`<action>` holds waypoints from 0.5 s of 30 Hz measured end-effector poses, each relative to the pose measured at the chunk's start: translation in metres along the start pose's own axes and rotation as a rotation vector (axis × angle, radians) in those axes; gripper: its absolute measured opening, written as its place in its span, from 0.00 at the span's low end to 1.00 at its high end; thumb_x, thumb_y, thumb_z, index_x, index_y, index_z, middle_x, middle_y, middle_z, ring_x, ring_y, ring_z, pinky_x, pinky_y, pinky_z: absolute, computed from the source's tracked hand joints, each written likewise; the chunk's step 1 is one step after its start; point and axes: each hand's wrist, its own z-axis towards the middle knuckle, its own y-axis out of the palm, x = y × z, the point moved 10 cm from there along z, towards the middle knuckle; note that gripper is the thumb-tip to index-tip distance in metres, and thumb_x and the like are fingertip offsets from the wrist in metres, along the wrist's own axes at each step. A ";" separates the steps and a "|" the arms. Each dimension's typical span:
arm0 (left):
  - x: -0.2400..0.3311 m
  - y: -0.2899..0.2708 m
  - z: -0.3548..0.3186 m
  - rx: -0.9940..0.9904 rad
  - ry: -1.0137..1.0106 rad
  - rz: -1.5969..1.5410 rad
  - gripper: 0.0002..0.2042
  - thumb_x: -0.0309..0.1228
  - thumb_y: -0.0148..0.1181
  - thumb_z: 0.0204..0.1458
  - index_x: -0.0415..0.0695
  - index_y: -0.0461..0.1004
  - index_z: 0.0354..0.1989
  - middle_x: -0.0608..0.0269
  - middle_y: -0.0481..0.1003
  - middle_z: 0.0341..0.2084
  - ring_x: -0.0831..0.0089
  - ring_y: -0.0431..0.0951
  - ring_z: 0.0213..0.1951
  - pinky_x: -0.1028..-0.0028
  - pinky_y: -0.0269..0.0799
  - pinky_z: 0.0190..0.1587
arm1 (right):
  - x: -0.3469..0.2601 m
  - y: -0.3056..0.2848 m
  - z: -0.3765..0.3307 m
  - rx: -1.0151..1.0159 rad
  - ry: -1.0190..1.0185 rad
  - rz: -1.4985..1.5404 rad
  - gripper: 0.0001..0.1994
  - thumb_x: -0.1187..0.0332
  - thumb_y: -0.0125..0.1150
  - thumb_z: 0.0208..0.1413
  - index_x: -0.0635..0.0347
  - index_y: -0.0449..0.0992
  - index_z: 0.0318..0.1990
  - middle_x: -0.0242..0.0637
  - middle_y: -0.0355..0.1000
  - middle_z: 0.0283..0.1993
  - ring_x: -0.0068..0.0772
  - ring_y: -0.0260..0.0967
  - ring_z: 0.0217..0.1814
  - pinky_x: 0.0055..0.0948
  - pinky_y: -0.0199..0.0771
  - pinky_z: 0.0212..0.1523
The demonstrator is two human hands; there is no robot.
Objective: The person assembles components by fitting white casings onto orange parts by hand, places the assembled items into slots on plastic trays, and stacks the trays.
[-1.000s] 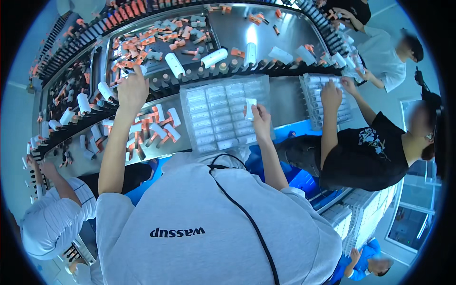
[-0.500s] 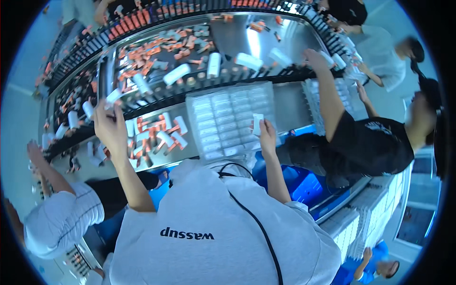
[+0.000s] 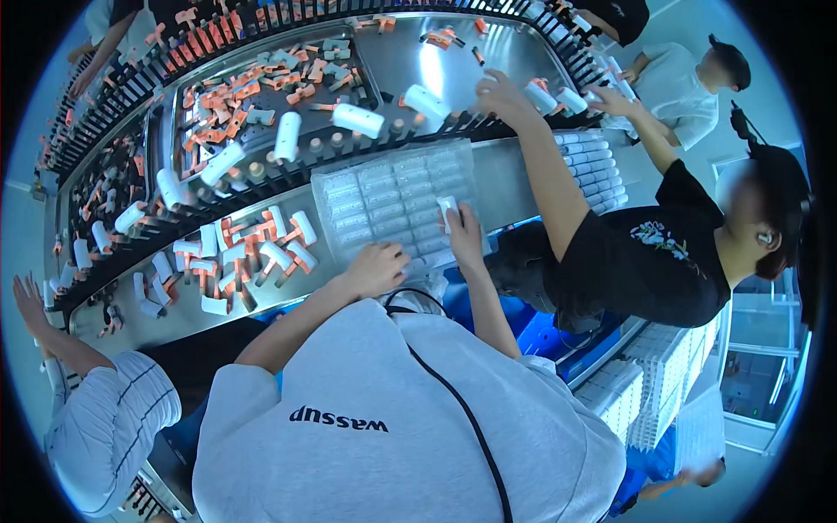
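Observation:
In front of me lies a translucent plastic tray [image 3: 324, 196] with rows of white pieces in its compartments. My right hand [image 3: 467, 237] is closed on a small white piece [image 3: 447, 214], held over the tray's right side. Its fingers pinch the piece near its lower part. My left hand [image 3: 377, 268] rests low at the tray's near edge, with fingers curled inward. Whatever those fingers might hold is hidden. To the left of the tray, a loose pile of white-and-orange T-shaped pieces [image 3: 277, 253] lies on the metal table.
Beyond the tray runs a conveyor of dark pegs [image 3: 336, 144] carrying white cylinders [image 3: 357, 120]. Behind it, a metal tray [image 3: 370, 78] holds many orange and grey pieces. A co-worker's arm [image 3: 554, 166] reaches in at right, beside another filled tray [image 3: 593, 166]. Another person's hand [image 3: 33, 305] is far left.
My left hand has come down from the conveyor to the tray's near edge. The white cylinders have shifted left along the conveyor. My right hand still holds its white piece.

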 end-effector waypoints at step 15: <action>-0.013 -0.006 -0.003 0.169 -0.196 -0.306 0.16 0.37 0.71 0.45 0.44 0.79 0.42 0.56 0.78 0.46 0.55 0.81 0.48 0.59 0.79 0.46 | 0.005 -0.012 -0.003 0.072 -0.078 -0.320 0.18 0.59 0.61 0.65 0.64 0.77 0.54 0.43 0.80 0.39 0.34 0.77 0.42 0.34 0.74 0.44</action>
